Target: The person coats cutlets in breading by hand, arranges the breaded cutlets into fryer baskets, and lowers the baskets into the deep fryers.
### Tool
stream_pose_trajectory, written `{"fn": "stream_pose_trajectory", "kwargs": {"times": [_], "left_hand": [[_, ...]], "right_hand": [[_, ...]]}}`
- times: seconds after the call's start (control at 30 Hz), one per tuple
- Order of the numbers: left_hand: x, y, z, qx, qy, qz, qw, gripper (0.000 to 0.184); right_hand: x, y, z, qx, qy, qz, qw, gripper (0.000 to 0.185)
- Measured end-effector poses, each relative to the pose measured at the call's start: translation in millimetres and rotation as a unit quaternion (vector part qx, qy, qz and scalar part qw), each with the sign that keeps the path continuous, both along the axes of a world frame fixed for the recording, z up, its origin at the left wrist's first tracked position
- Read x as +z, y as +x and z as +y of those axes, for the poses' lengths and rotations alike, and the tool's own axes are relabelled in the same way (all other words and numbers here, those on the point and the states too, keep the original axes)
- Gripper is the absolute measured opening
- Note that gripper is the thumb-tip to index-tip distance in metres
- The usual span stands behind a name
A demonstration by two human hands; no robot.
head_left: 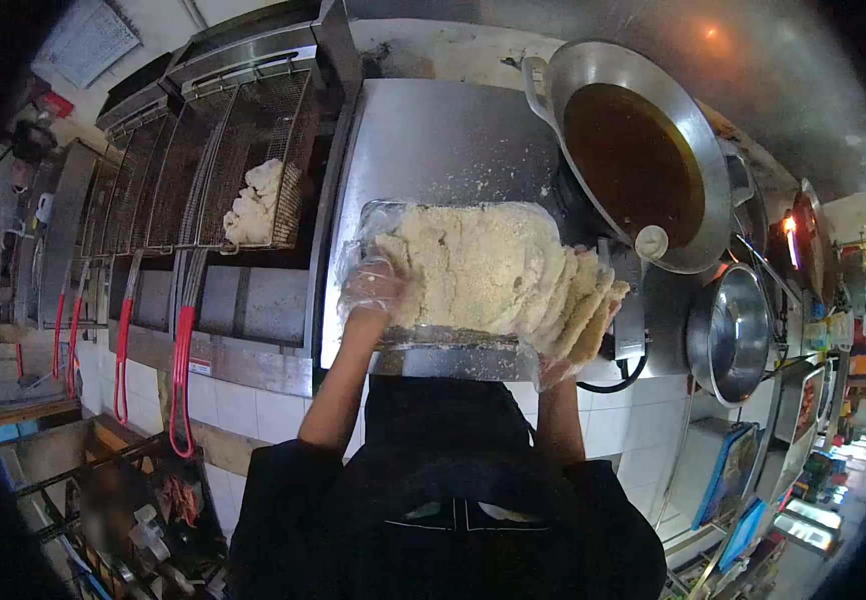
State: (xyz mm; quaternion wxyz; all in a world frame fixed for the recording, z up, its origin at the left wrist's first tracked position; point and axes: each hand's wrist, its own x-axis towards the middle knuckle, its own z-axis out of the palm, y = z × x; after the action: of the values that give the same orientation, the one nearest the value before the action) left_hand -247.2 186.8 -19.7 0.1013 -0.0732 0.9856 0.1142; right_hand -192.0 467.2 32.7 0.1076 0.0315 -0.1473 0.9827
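A shallow tray (453, 338) on the steel counter holds a bed of pale crumbs and flat breaded cutlets (473, 265). At its left end is my left hand (373, 288) in a clear plastic glove, against the crumb-covered pieces. Its fingers are smeared by motion, so their grip is unclear. My right hand (556, 372), also gloved in clear plastic, grips the lower right end of a row of overlapping breaded cutlets (583, 305) that lean past the tray's right end. Those cutlets hide most of its fingers.
Left of the counter stand fryer baskets (218, 150) with red handles (183, 370); one contains pale coated pieces (258, 205). A large wok (543, 95) of brown liquid (633, 150) stands at the back right, near a steel bowl (731, 335). Loose crumbs dot the counter (433, 130).
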Motion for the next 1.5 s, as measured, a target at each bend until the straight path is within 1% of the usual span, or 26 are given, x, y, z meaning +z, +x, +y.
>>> {"fn": "stream_pose_trajectory", "kwargs": {"times": [0.03,0.07,0.1,0.17,0.27,0.3,0.37,0.47,0.53,0.57,0.63,0.67,0.77,0.8,0.9,0.93,1.03,1.07,1.13,1.17,1.2,1.23,1.27,1.33,1.47,1.5], "left_hand": [[-11.1,0.3,3.2,0.002,0.011,0.024,1.0,0.073],[-25.7,4.5,4.4,-0.029,-0.045,0.099,0.994,0.069],[-38.7,6.7,-0.2,-0.028,0.016,0.105,0.994,0.068],[-19.6,9.3,-2.8,-0.029,0.135,0.111,0.984,0.069],[-25.2,8.8,-8.4,-0.097,0.124,0.155,0.975,0.058],[-26.2,10.1,-8.1,-0.087,0.178,0.166,0.966,0.055],[10.1,13.7,1.8,-0.065,0.285,0.185,0.938,0.05],[65.3,11.0,17.0,-0.003,0.265,0.089,0.96,0.042],[96.7,10.5,35.3,-0.033,0.31,0.109,0.944,0.04],[105.7,10.6,45.4,-0.048,0.332,0.12,0.934,0.04],[114.0,11.3,68.5,-0.091,0.376,0.125,0.914,0.043],[116.7,10.6,74.6,-0.114,0.397,0.129,0.902,0.045],[124.1,2.7,81.9,-0.093,0.455,0.102,0.88,0.048],[132.6,11.7,84.5,-0.079,0.417,0.029,0.905,0.053],[95.4,27.9,98.5,-0.155,0.491,0.116,0.85,0.065],[91.3,26.0,96.7,-0.205,0.392,0.131,0.887,0.078],[68.0,33.9,97.0,-0.225,0.223,0.235,0.919,0.085],[84.2,31.6,93.5,-0.214,0.241,0.133,0.937,0.087],[117.2,23.7,82.4,-0.178,0.274,-0.067,0.943,0.093],[120.7,26.0,77.5,-0.191,0.248,-0.021,0.949,0.093],[122.9,32.5,73.5,-0.203,0.22,0.026,0.954,0.094],[125.7,34.7,64.9,-0.215,0.19,0.071,0.955,0.094],[149.6,34.3,50.3,-0.241,0.158,0.089,0.953,0.094],[164.7,31.3,27.9,-0.208,0.136,0.096,0.964,0.094],[197.4,33.6,-30.3,-0.154,0.149,0.124,0.969,0.096],[208.3,47.1,-45.7,-0.129,0.124,0.194,0.965,0.096]], "right_hand": [[-0.3,1.3,2.0,-0.005,0.0,-0.001,1.0,0.075],[-0.7,1.5,3.6,-0.009,-0.001,0.0,1.0,0.075],[-1.3,0.5,4.9,-0.014,-0.003,0.002,1.0,0.076],[0.1,-0.7,6.3,-0.025,0.009,-0.004,1.0,0.074],[7.8,-2.0,4.9,-0.018,0.007,-0.001,1.0,0.071],[10.3,-2.9,4.4,-0.012,0.004,0.003,1.0,0.07],[3.7,-3.9,5.3,-0.004,-0.017,-0.006,1.0,0.069],[7.9,-3.1,-1.7,0.005,0.007,-0.015,1.0,0.069],[-1.5,-2.0,-8.4,-0.027,0.04,-0.07,0.996,0.068],[1.4,-1.6,-12.8,0.014,0.031,-0.037,0.999,0.068],[7.4,-1.1,-23.9,0.096,0.013,0.034,0.995,0.068],[3.3,2.2,-29.5,0.077,0.003,-0.001,0.997,0.072],[13.1,0.0,-38.5,0.042,0.003,-0.068,0.997,0.077],[13.3,-0.4,-37.4,0.036,0.006,-0.074,0.997,0.077],[-6.4,0.0,-30.5,0.035,0.031,-0.083,0.995,0.076],[-27.5,1.0,-22.8,0.044,0.048,-0.077,0.995,0.075],[-36.7,-2.5,-23.6,0.056,0.119,-0.084,0.988,0.074],[-35.1,-0.8,-27.9,0.059,0.146,-0.094,0.983,0.074],[-37.3,2.9,-31.3,0.069,0.139,-0.12,0.981,0.073],[-21.7,-3.9,-45.9,0.074,0.134,-0.127,0.98,0.073],[-2.8,-3.3,-58.0,0.109,0.079,-0.118,0.984,0.072],[-5.5,-6.2,-66.5,0.135,0.041,-0.112,0.984,0.072],[-9.6,-8.6,-72.0,0.158,0.006,-0.109,0.981,0.071],[-14.3,-13.4,-84.3,0.197,-0.051,-0.106,0.973,0.071],[15.4,-31.9,-147.5,0.244,-0.05,-0.087,0.965,0.07],[28.1,-38.1,-167.9,0.249,-0.037,-0.076,0.965,0.069]]}}
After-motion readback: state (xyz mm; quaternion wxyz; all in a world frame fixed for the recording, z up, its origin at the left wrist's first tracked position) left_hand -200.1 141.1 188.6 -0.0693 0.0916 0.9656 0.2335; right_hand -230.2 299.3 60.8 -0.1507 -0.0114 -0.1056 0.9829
